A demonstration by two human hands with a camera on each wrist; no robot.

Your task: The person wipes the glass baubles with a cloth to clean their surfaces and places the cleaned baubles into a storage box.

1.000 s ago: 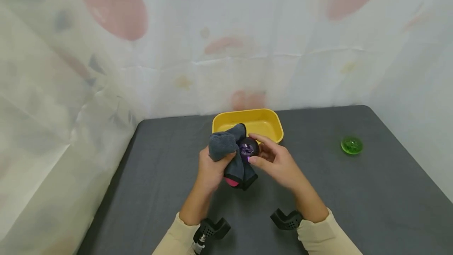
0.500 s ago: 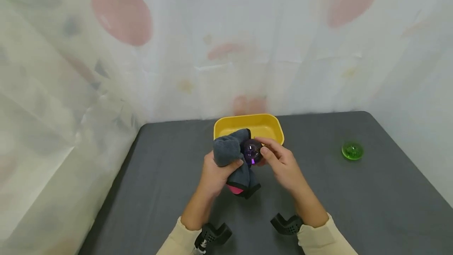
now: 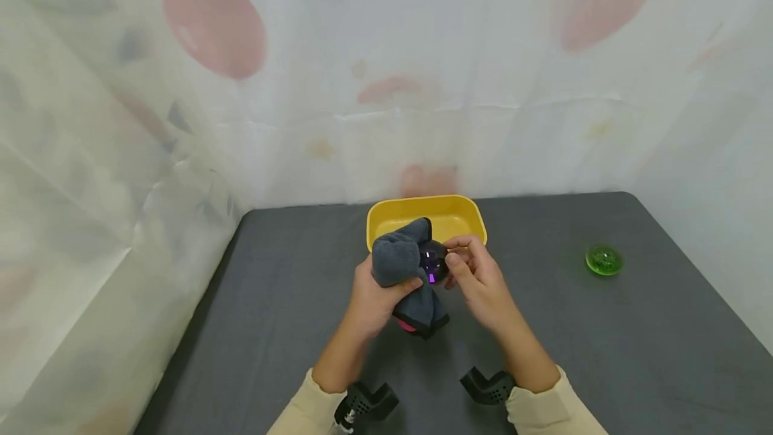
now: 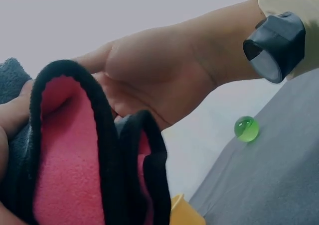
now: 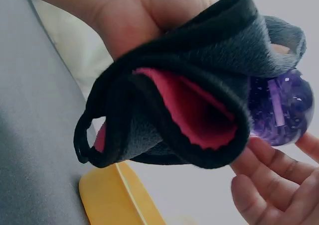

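Observation:
Above the dark table, my left hand [image 3: 379, 291] grips a bunched grey cloth [image 3: 398, 262] with a pink inner side and black edging [image 4: 70, 155]. The cloth lies against a clear purple ball [image 3: 433, 265]. My right hand [image 3: 468, 267] pinches that ball with thumb and fingers from the right. In the right wrist view the purple ball [image 5: 282, 110] peeks out beside the cloth [image 5: 189, 100], with my right fingers [image 5: 269, 182] under it. Part of the ball is hidden by the cloth.
A yellow tray [image 3: 471, 213] sits just behind the hands, near the curtain wall. A small green ball [image 3: 603, 260] lies on the table [image 3: 272, 301] at the far right, also seen as the green ball [image 4: 246, 128]. Printed curtains close off the back and left.
Both hands have drifted slightly away from me, toward the tray. My right fingers have curled closer round the purple ball, and the cloth covers more of it.

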